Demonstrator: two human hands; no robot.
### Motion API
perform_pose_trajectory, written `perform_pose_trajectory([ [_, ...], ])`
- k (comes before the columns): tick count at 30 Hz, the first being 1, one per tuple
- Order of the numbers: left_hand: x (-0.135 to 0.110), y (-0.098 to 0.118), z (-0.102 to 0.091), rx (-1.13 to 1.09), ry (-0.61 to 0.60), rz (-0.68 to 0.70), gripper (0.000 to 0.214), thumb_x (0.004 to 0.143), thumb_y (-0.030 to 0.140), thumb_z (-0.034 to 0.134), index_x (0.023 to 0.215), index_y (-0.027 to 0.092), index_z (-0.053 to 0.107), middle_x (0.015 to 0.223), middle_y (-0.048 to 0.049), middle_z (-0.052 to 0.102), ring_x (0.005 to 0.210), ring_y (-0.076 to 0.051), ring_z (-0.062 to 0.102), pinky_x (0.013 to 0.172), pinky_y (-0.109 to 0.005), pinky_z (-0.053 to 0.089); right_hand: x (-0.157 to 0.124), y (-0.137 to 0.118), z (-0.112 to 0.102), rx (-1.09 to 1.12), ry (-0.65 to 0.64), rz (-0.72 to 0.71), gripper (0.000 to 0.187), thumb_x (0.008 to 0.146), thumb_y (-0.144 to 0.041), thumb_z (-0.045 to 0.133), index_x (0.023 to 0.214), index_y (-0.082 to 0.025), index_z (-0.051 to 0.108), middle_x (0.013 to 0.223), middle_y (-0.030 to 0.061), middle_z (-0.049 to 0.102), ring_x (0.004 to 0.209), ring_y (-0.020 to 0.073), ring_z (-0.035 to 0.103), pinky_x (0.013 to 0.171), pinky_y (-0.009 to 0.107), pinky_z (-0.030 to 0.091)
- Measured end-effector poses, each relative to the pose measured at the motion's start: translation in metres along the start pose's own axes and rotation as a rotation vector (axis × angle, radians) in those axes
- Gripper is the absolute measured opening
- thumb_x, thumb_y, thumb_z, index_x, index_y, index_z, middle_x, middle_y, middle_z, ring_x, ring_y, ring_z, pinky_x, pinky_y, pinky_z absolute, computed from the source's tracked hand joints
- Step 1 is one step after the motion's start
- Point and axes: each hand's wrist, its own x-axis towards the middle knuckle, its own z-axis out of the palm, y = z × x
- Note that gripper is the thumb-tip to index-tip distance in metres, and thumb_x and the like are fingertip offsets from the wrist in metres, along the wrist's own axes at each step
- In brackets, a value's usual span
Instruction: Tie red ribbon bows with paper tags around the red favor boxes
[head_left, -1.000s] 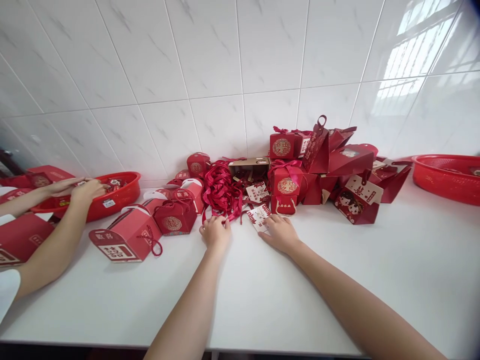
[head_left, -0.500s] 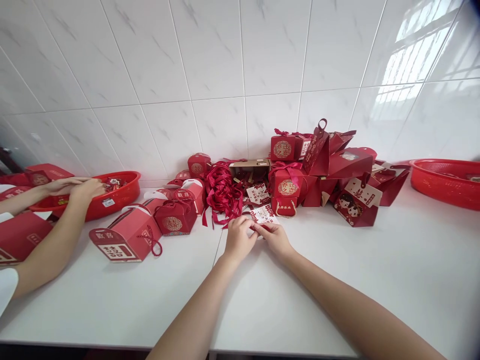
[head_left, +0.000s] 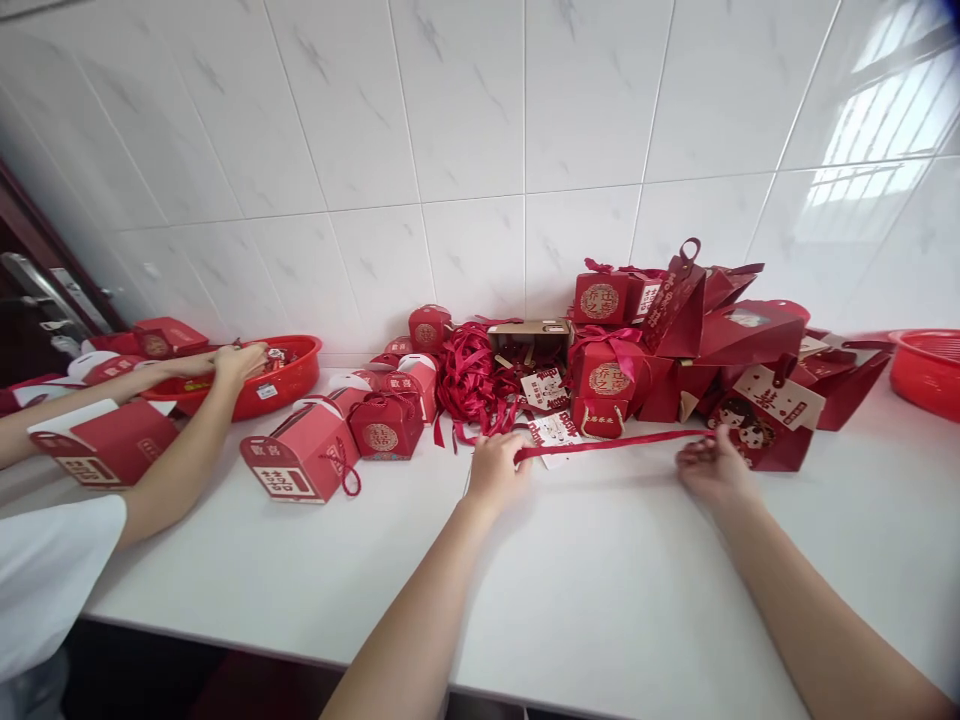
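Note:
A narrow red ribbon stretches nearly level between my two hands, above the white table. My left hand is closed on one end, fingers pressed together. At the other end my right hand pinches the ribbon, close to a red gift box with a cartoon couple. Behind the ribbon lies a printed card, partly covered by it. A heap of loose red ribbons sits beyond my left hand. Several red boxes with gold print, such as a bow-tied box, are stacked behind the ribbon.
To the left stand a handled box and a smaller dark red box. A co-worker's hands are over a red plastic basin holding small packets. Another red basin is at the far right. A tiled wall closes the back.
My hands were together over the card; my right hand has moved far to the right, drawing the ribbon out between them. The view has shifted left.

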Motion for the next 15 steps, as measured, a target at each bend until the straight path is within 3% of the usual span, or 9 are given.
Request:
perform_pose_trajectory([
  [2,0.002,-0.007,-0.008,0.001,0.102,-0.086,0.012,0.08,0.015,0.052,0.079,0.022,0.062,0.079,-0.0005,0.068,0.076,-0.018,0.062,0.077,-0.032,0.043,0.012,-0.015,-0.015,0.104,0.089,-0.025,0.044,0.097,-0.038,0.039,0.056,-0.022,0.037,0.047,-0.0051,0.035,0.037,0.0076,0.037,0.041,0.026,0.034],
  [4,0.003,-0.016,-0.024,0.02,0.272,-0.201,0.015,0.086,0.017,0.045,0.09,0.02,0.059,0.089,-0.0048,0.067,0.083,-0.019,0.061,0.08,-0.033,0.045,0.019,-0.025,-0.025,0.188,0.151,-0.045,0.046,0.099,-0.037,0.032,0.055,-0.023,0.038,0.049,-0.0031,0.038,0.038,0.0095,0.04,0.043,0.029,0.036],
  [7,-0.004,-0.035,-0.067,0.097,0.559,-0.338,0.026,0.09,0.028,0.042,0.11,0.014,0.051,0.111,-0.0163,0.058,0.109,-0.028,0.052,0.097,-0.044,0.039,0.026,-0.032,-0.031,0.292,0.187,-0.038,0.049,0.1,-0.04,0.026,0.058,-0.025,0.047,0.056,0.0001,0.046,0.047,0.0123,0.05,0.048,0.032,0.043],
  [10,-0.026,-0.066,-0.12,0.238,0.757,-0.343,0.05,0.084,0.035,0.055,0.127,0.015,0.041,0.138,-0.0194,0.038,0.133,-0.033,0.031,0.111,-0.052,0.023,0.029,-0.032,-0.031,0.378,0.169,0.013,0.054,0.101,-0.033,0.018,0.058,-0.023,0.05,0.06,0.0024,0.049,0.053,0.0125,0.056,0.047,0.031,0.044],
  [11,-0.034,-0.078,-0.136,0.286,0.804,-0.367,0.059,0.082,0.037,0.059,0.132,0.016,0.036,0.143,-0.0194,0.031,0.136,-0.034,0.028,0.112,-0.054,0.022,0.03,-0.031,-0.03,0.402,0.158,0.032,0.055,0.101,-0.031,0.016,0.058,-0.022,0.05,0.06,0.0025,0.049,0.054,0.0119,0.057,0.046,0.03,0.044],
  [13,-0.05,-0.102,-0.162,0.312,0.859,-0.548,0.083,0.072,0.042,0.07,0.139,0.015,0.028,0.147,-0.0223,0.024,0.137,-0.039,0.026,0.11,-0.059,0.023,0.03,-0.03,-0.028,0.443,0.135,0.048,0.056,0.101,-0.03,0.016,0.058,-0.022,0.05,0.061,0.0022,0.05,0.055,0.0107,0.059,0.046,0.029,0.045],
  [15,-0.059,-0.121,-0.179,0.262,0.808,-0.73,0.097,0.061,0.044,0.078,0.138,0.011,0.028,0.144,-0.0263,0.028,0.134,-0.042,0.03,0.105,-0.063,0.03,0.027,-0.03,-0.025,0.465,0.109,0.023,0.055,0.101,-0.035,0.019,0.059,-0.022,0.051,0.063,0.0021,0.052,0.057,0.0098,0.06,0.047,0.027,0.047],
])
